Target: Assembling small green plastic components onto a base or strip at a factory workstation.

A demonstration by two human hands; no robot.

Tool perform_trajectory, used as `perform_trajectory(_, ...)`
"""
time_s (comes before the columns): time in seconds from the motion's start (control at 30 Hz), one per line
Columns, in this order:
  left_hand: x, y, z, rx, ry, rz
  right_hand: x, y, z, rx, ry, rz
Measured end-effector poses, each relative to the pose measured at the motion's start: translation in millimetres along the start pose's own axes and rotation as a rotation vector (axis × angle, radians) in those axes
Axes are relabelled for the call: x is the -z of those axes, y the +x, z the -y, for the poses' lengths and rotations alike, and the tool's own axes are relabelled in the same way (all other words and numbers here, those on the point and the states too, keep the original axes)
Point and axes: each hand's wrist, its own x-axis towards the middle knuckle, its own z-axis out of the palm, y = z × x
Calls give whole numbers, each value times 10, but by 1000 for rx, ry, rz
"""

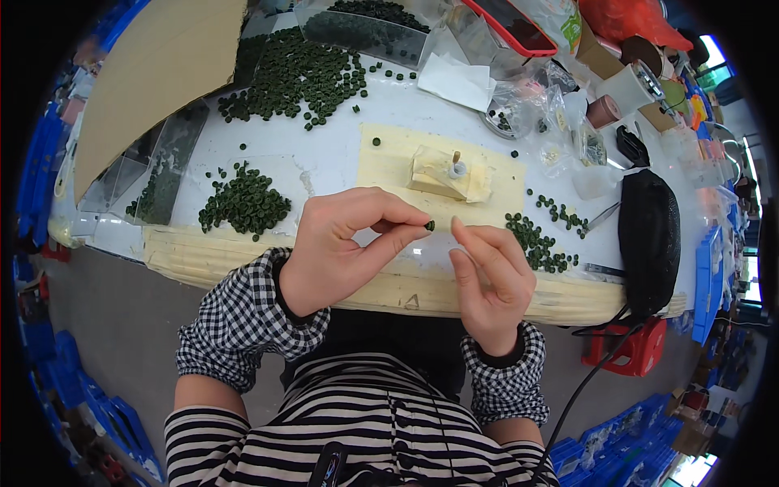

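Note:
My left hand [337, 243] pinches a small round dark green piece [430, 226] between thumb and index finger, just above the front of the table. Facing it, my right hand [497, 280] is close by, index finger and thumb apart, with nothing visible between them. Beyond both hands, a cream-coloured block [438, 177] with a small upright peg [457, 168] rests on a yellowish sheet [381, 174]. A pile of similar green pieces [245, 203] lies left of my left hand. More loose green pieces [531, 242] are scattered to the right of my right hand.
A large heap of green pieces [296, 77] spreads at the back left, beside a cardboard sheet [154, 81]. White paper [457, 79], a red-cased phone [515, 24] and plastic bags sit at the back. A black wrapped object [649, 235] and tweezers [602, 217] lie at the right.

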Motion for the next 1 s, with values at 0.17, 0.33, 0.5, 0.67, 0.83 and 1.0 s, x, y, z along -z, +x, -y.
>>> perform_trajectory(0.17,74,-86,51,-68,401,68,318,-4,-278,-2,-528,-110)
perform_trajectory(0.33,39,-127,75,-124,488,87,321,-23,-253,36,-717,19)
perform_trajectory(0.5,191,-194,37,-82,516,50,351,-104,-169,19,-491,60)
perform_trajectory(0.67,443,-315,31,-5,620,-103,391,-124,-162,-14,-553,17)
perform_trajectory(0.83,618,-527,22,78,683,-256,230,-92,-105,70,-647,86)
perform_trajectory(1.0,730,-660,10,69,752,-253,197,-116,-85,88,-625,91)
